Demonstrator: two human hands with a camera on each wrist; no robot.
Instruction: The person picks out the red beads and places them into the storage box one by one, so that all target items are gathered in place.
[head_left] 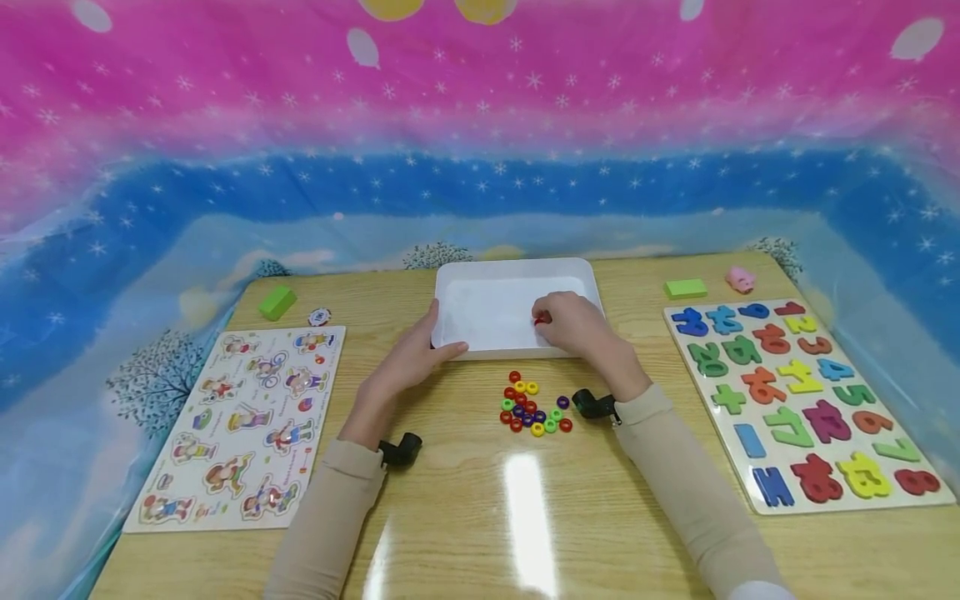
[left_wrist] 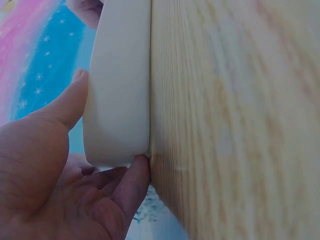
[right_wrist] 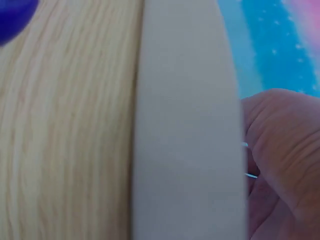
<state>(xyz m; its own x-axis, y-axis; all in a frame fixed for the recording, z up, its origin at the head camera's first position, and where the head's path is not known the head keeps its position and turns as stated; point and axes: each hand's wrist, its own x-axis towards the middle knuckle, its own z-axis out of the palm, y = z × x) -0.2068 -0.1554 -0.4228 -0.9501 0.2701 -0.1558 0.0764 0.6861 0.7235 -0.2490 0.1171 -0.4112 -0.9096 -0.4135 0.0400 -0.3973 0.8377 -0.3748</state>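
A white rectangular tray (head_left: 487, 308) lies near the far side of the wooden table. My left hand (head_left: 408, 354) grips its near left corner; in the left wrist view the thumb (left_wrist: 72, 102) lies at the rim and the fingers bear on the outer wall. Over the right part of the tray, my right hand (head_left: 576, 323) pinches a small red ring (head_left: 540, 321) between thumb and fingers. In the right wrist view the tray wall (right_wrist: 187, 125) hides the fingertips. On the table in front of the tray lie several small rings (head_left: 528, 407) in red, yellow, green and purple.
A picture puzzle board (head_left: 326, 400) lies at left, a number puzzle board (head_left: 757, 433) at right. Green blocks (head_left: 277, 303) (head_left: 686, 289) stand behind them, with a round chip (head_left: 319, 317) at left and a pink pig (head_left: 740, 279) at right. A patterned curtain (head_left: 480, 183) surrounds the table.
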